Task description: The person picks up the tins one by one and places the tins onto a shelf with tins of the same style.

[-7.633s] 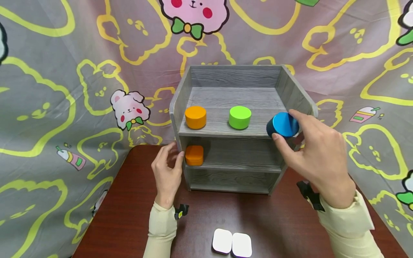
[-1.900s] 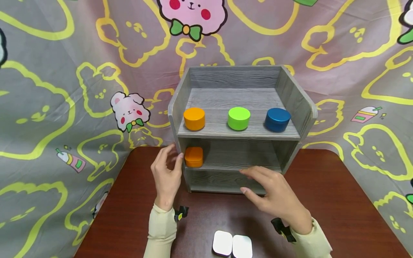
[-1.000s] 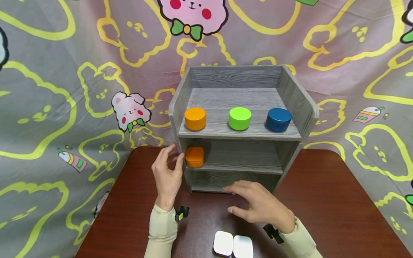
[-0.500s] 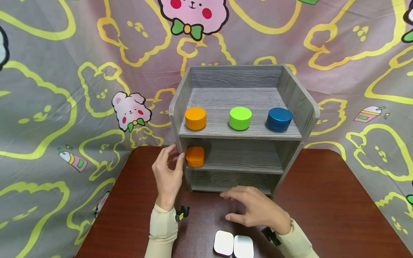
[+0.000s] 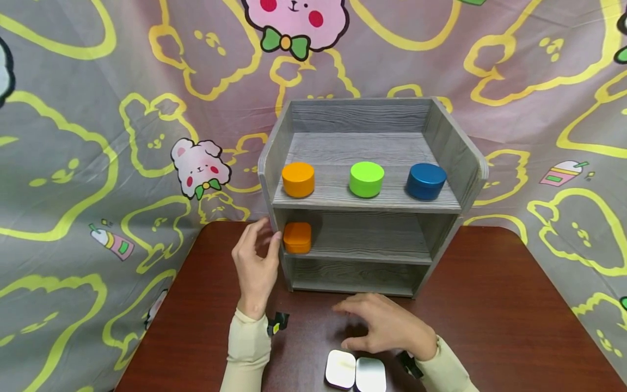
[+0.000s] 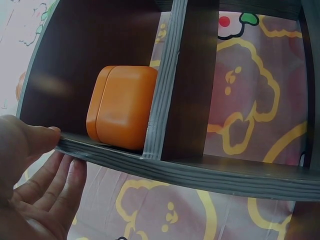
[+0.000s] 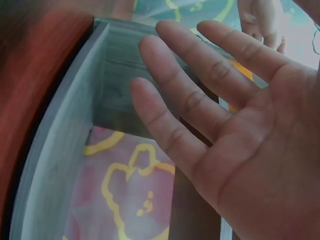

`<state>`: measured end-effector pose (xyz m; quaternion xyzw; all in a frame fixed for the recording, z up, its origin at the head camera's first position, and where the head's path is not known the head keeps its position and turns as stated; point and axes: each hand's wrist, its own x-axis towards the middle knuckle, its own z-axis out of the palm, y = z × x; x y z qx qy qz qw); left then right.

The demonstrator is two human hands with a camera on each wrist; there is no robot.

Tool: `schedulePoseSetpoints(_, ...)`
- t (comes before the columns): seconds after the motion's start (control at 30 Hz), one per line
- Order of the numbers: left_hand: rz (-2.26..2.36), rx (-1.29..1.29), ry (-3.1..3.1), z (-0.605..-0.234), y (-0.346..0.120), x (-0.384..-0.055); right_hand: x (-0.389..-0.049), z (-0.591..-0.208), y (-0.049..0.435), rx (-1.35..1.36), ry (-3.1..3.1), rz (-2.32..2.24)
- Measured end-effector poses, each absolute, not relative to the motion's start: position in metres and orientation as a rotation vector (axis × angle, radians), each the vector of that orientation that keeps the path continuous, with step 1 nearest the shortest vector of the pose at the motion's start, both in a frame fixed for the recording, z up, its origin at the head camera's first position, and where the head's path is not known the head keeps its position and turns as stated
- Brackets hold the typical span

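My left hand (image 5: 254, 269) grips the front edge of the left side panel of a grey wooden shelf (image 5: 367, 204). In the left wrist view its thumb lies inside the panel and its fingers outside. Close by, an orange rounded-square box (image 6: 127, 107) with a lid seam sits on the middle shelf. Above the table in front, my right hand (image 5: 387, 324) has spread, relaxed fingers and holds nothing; its palm (image 7: 250, 155) shows bare. Just below its thumb, two white rounded-square boxes lie side by side, a left one (image 5: 340, 369) and a right one (image 5: 370, 375).
Across the top shelf stand an orange round tin (image 5: 298, 180), a green round tin (image 5: 367, 179) and a blue round tin (image 5: 426, 182). The shelf stands on a dark red-brown table (image 5: 509, 305). A patterned cloth (image 5: 215, 98) hangs behind and at both sides.
The blue tin, earlier in my right hand, now stands on the top shelf, let go. My right hand has come down and left toward the white boxes. The left hand has kept its place.
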<state>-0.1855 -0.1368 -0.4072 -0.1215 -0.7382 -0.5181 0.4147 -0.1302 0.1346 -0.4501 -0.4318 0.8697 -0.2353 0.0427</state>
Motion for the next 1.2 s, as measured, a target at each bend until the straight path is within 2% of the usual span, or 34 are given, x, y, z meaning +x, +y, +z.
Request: schedulePoseSetpoints(1.2, -1.293, -0.302, -1.871, -0.408, -0.138, -0.186, -0.112, -0.478, 0.115, -1.215, 2.553, -0.521)
